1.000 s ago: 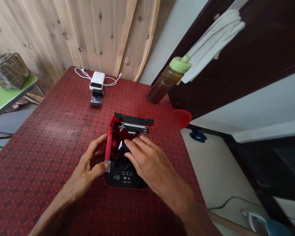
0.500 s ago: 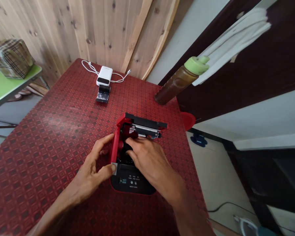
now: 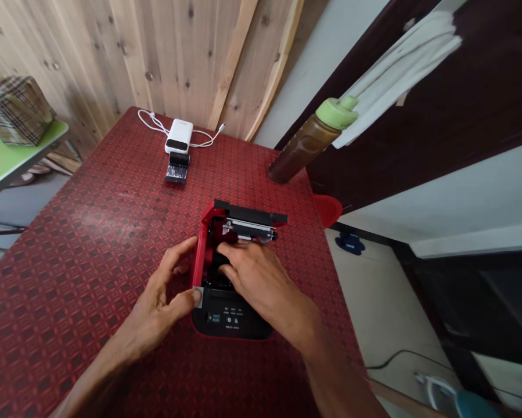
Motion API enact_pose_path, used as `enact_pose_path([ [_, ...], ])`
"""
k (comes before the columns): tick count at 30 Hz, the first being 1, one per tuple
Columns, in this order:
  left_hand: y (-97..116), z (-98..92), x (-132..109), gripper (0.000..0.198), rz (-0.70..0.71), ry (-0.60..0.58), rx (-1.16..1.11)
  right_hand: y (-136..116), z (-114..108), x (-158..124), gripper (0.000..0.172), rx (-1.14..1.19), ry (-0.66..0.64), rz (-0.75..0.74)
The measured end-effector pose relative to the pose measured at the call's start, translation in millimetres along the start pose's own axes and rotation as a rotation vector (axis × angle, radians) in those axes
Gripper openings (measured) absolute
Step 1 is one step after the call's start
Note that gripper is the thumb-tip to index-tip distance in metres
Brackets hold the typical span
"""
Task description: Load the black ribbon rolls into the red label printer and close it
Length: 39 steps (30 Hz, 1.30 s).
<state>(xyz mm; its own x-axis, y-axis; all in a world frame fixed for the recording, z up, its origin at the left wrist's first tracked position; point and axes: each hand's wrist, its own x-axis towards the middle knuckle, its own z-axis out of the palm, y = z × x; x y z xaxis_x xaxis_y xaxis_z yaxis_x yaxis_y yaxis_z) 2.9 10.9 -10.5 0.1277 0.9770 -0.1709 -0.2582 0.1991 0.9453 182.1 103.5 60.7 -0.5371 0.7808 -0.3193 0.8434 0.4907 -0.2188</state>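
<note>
A red and black label printer [image 3: 232, 316] lies on the table with its hinged lid [image 3: 249, 213] raised at the far side. My left hand [image 3: 160, 293] holds the printer's left side, thumb on the grey patch at the near corner and fingers along the red wall. Into the open compartment reaches my right hand [image 3: 261, 276]; its thumb and index finger are curled around something dark, and the other fingertips are hidden. A small display and buttons show on the front panel.
Towards the back are a white power bank [image 3: 179, 134] with a white cable and a black roll with a shiny strip [image 3: 177, 168]. A brown bottle with a green cap [image 3: 306, 142] stands at the right edge. A plaid bag [image 3: 19, 110] sits on a green table at left.
The whole view has shifted slightly, so things appear a little further left. Both hands keep their places on and in the printer, with hardly any finger movement visible.
</note>
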Motion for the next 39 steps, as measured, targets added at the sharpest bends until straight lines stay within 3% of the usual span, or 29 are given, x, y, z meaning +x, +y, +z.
enact_pose_path([
  [7,0,-0.8,-1,0.072,0.002,0.006,0.025,20,4,-30,0.037,0.199,0.252,-0.256],
  [11,-2,-0.5,-1,0.072,0.013,0.034,0.042,34,5,-48,0.032,0.259,0.299,-0.405],
  [16,-1,-0.7,-1,0.073,-0.008,0.025,0.026,32,8,-45,0.019,0.348,0.306,-0.432],
  [21,13,-1.3,2,0.070,0.002,0.062,0.066,23,13,-47,0.015,0.370,0.497,-0.446],
  [24,32,2.3,15,0.069,0.108,0.153,0.218,21,20,-55,0.013,0.351,0.650,-0.464],
  [27,51,8.3,34,0.064,0.268,0.130,0.321,18,29,-63,0.016,0.305,0.765,-0.440],
  [30,62,13.3,48,0.049,0.319,0.134,0.353,15,39,-71,0.018,0.243,0.837,-0.421],
  [35,57,17.5,42,0.026,0.335,0.211,0.367,9,55,-85,0.023,0.064,0.952,-0.350],
  [39,39,22.7,22,0.017,0.237,0.228,0.312,6,62,-91,0.023,-0.064,1.004,-0.284],
])
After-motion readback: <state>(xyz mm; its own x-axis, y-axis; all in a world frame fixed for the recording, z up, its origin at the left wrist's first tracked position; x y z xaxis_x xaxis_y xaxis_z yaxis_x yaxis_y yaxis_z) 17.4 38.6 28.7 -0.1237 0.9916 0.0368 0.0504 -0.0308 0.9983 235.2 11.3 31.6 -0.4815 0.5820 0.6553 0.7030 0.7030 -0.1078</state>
